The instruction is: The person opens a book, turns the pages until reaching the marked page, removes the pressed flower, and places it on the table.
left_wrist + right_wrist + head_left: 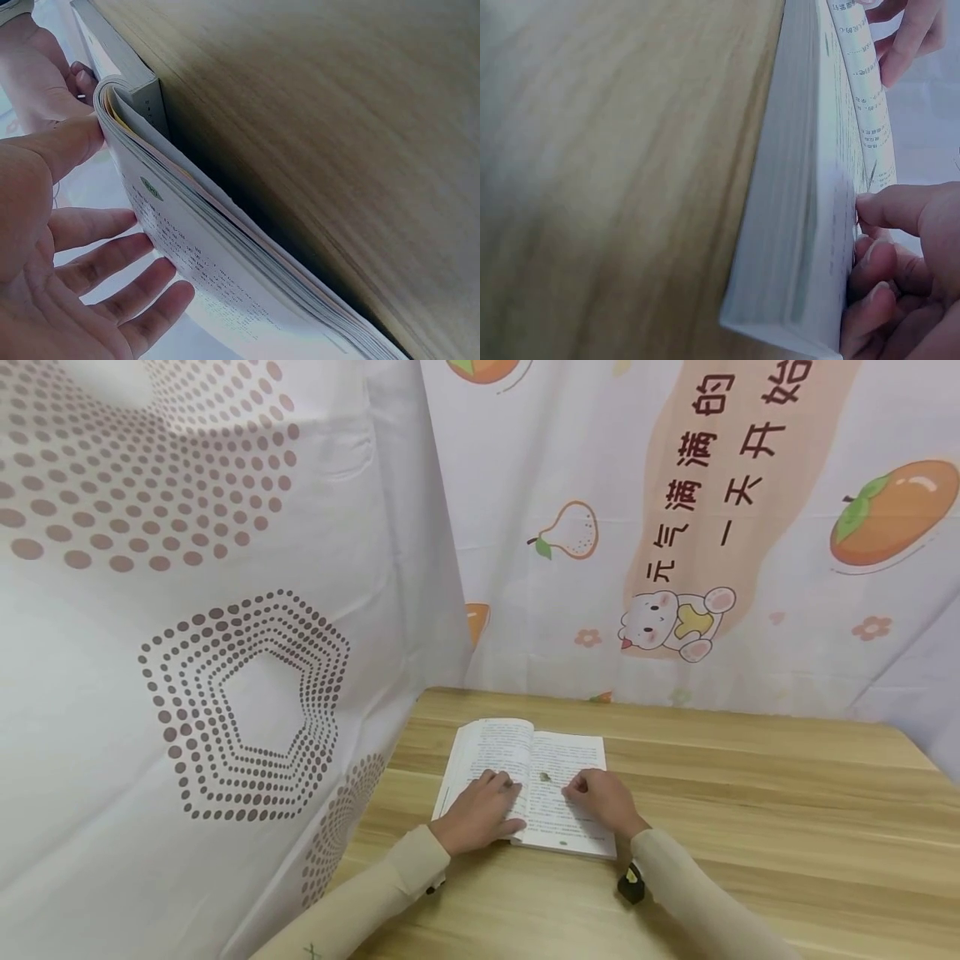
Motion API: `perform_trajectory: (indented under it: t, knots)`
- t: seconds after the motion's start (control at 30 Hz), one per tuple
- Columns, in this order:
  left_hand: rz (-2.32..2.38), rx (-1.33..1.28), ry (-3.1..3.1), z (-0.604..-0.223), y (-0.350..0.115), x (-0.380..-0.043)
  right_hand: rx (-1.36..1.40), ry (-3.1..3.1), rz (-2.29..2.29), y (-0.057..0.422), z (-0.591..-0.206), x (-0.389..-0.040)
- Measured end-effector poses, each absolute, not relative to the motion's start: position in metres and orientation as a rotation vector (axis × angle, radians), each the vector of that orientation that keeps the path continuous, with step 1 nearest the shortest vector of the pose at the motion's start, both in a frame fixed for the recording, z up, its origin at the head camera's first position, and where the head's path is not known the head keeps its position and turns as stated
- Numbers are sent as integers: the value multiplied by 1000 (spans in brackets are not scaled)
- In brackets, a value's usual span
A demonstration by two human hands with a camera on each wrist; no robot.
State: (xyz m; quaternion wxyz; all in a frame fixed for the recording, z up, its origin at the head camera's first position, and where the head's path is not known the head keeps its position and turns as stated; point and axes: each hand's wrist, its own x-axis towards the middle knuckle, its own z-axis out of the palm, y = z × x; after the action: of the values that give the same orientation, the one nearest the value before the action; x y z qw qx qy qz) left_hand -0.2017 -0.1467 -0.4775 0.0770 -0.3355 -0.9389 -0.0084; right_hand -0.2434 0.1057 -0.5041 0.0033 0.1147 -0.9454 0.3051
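A thick paperback book (564, 752) lies open on the wooden table, its pages printed with lines of text. My left hand (483, 810) rests on the left page, fingers spread and fairly straight, the thumb by the lower edge near the spine. In the left wrist view, the fingertips touch the page's curve. Over the right page, my right hand (606, 797) has its fingers curled and its thumb against the forefinger. A small green leaf (545, 777) shows just left of that pinch, its thin end toward the fingertips; the grip itself is mostly hidden.
The wooden table (750, 793) stretches away to the right of the book. A white curtain with dotted patterns (247, 710) hangs close on the left. Behind the table hangs a cloth printed with fruit and characters (570, 610). A dark wrist device (632, 885) sits below the right sleeve.
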Motion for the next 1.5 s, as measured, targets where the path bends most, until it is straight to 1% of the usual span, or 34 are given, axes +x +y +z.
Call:
perform_trajectory:
  t: [0.6,0.83,1.23,1.5]
  knots:
    - [3,-1015,-2809,-479,-146,-202,413,-2906,1000,109,-501,-238]
    - [-89,-1030,-2841,-478,-145,-203,408,-2892,988,112,-495,-235]
    - [-201,-974,-2897,-476,-146,-199,388,-2904,1028,123,-487,-232]
    - [-169,-1039,-2818,-479,-150,-200,397,-2873,1028,133,-484,-228]
